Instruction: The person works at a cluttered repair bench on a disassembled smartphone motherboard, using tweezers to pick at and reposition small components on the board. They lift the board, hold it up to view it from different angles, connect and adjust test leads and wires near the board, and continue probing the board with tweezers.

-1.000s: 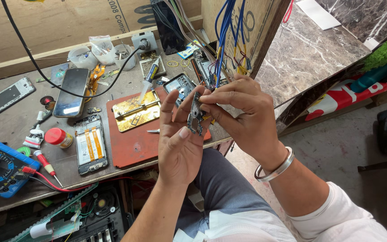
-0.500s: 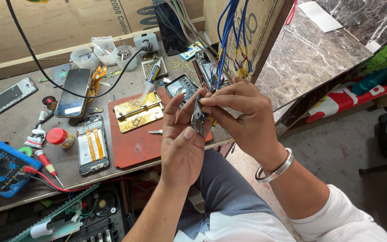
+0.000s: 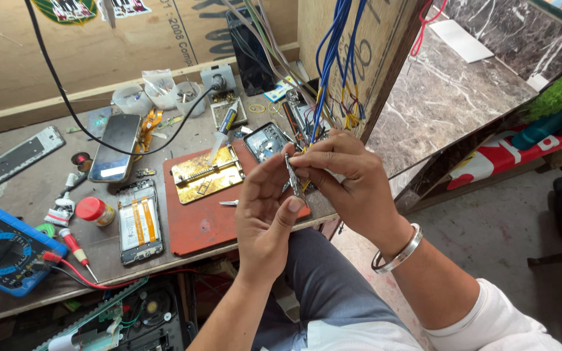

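1. Head view: a thin phone part (image 3: 293,177) was held edge-on, long axis nearly upright, above the worktop (image 3: 27,188) edge.
2. It was pinched between the left hand (image 3: 267,214) below and the right hand (image 3: 346,179), both grips closed on it.

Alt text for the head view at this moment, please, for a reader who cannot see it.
Both hands, left hand and right hand, hold a thin phone part edge-on above a red mat on a cluttered workbench. On the bench lie an opened phone, a dark phone, a gold plate and a blue multimeter.
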